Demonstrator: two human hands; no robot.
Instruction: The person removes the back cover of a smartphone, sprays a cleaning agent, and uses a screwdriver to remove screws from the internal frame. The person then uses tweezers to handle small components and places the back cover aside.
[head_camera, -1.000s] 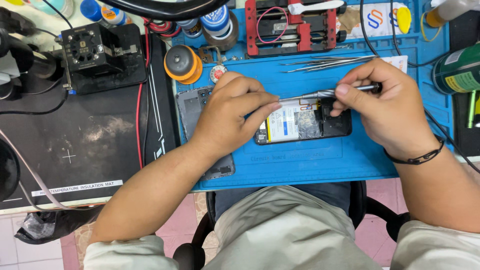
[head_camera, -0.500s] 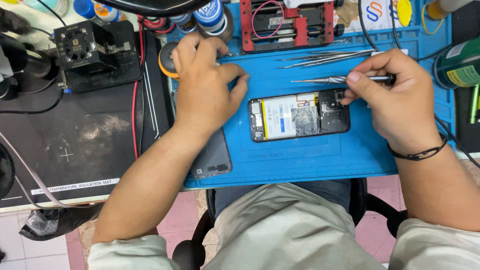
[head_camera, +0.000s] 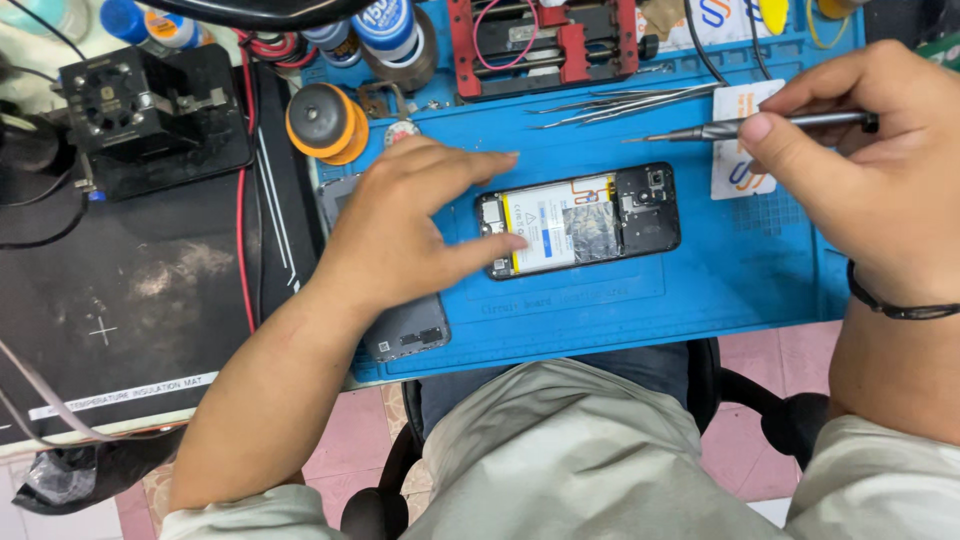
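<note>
An opened phone (head_camera: 583, 220), its back removed and battery exposed, is laid flat on the blue work mat (head_camera: 700, 290). Its near end is touched by the thumb tip of the left hand (head_camera: 410, 235), whose fingers are spread open and grip nothing. A slim screwdriver (head_camera: 760, 124) is pinched between thumb and fingers of the right hand (head_camera: 870, 170), its tip held above the mat beyond the phone. Just past that tip, tweezers (head_camera: 620, 102) are laid. Under the left palm a dark back cover (head_camera: 410, 330) is partly hidden. Beyond the left fingertips an orange tape roll (head_camera: 325, 122) is seen.
</note>
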